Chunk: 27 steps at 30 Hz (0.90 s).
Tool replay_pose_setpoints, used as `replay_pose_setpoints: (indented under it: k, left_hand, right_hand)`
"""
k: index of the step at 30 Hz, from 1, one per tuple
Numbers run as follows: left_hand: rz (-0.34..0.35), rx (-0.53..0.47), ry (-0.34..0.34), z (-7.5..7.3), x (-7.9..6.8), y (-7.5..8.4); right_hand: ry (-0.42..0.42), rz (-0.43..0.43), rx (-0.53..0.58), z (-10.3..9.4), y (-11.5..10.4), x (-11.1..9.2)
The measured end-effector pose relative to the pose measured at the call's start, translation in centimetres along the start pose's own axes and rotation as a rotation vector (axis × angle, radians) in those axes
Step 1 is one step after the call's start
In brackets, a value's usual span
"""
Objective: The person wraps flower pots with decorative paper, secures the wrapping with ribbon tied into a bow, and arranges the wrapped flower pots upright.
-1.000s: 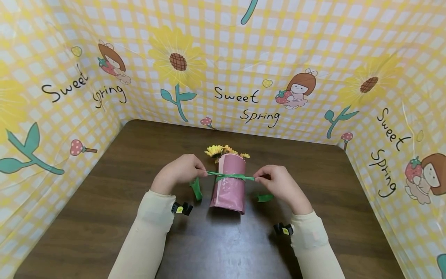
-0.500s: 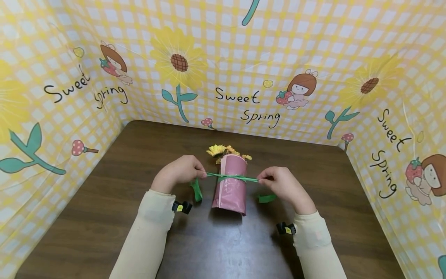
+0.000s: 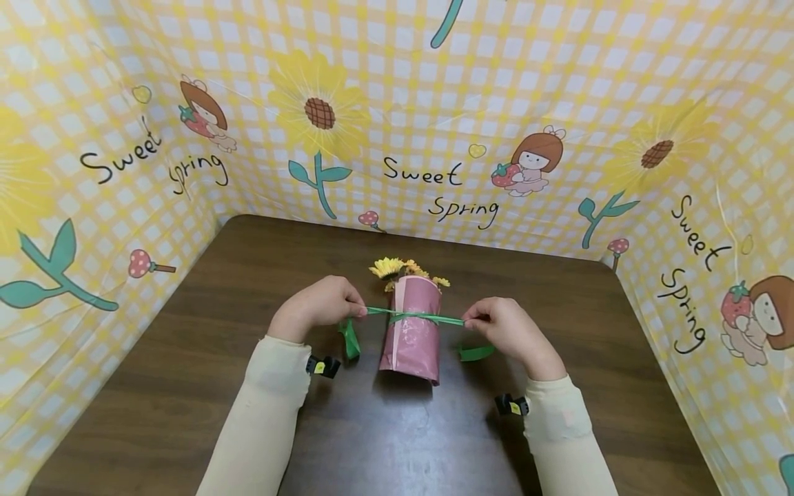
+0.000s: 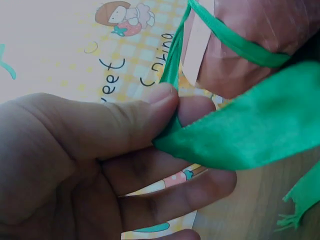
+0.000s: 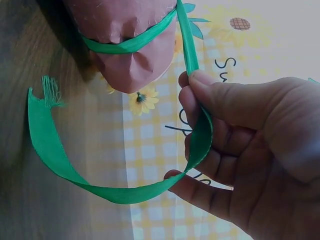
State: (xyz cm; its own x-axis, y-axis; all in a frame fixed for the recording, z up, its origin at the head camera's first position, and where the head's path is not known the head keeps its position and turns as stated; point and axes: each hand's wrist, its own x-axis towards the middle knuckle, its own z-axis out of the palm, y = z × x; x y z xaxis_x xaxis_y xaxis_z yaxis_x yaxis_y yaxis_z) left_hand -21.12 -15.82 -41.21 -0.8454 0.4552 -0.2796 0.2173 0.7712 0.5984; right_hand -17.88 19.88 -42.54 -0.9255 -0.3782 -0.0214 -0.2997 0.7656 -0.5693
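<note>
A bouquet wrapped in pink paper [image 3: 417, 344] lies on the table, its yellow flowers [image 3: 387, 267] showing at the far end. Around its middle runs a green ribbon [image 3: 414, 316], crossed on top and drawn out to both sides. My left hand [image 3: 322, 302] pinches one ribbon length between thumb and forefinger; past the fingers its loose tail [image 4: 250, 130] hangs down. On the other side my right hand [image 3: 501, 324] pinches the opposite length, and that tail [image 5: 125, 194] curls below the fingers to a frayed end. The ribbon looks taut between the hands.
The dark wooden table [image 3: 217, 386] extends around the bouquet. A yellow checked cloth [image 3: 397, 89] with printed flowers and figures stands around its back and sides. Small black devices [image 3: 324, 366] sit at both wrists.
My right hand has moved slightly to the right, stretching the ribbon wider. The bouquet has shifted a little to the right in view. The left hand has hardly moved.
</note>
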Motion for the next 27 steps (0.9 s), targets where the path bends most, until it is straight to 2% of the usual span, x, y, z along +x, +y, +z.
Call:
replay_pose_setpoints:
  k: [12, 18, 24, 27]
  left_hand:
    - [0.068, -0.006, -0.020, 0.0, 0.5, -0.6]
    - [0.120, -0.122, 0.044, -0.1, 0.2, -0.6]
    - [0.170, -0.291, 0.083, 0.0, 0.1, 0.7]
    - [0.179, -0.330, 0.114, 0.3, 0.2, 1.4]
  right_hand:
    - [0.067, -0.042, -0.155, -0.3, 0.7, -0.1]
    - [0.066, -0.053, -0.068, -0.6, 0.5, -0.5]
    - [0.068, -0.095, 0.014, -0.7, 0.4, -0.7]
    - [0.074, -0.104, 0.027, -0.8, 0.4, -0.7]
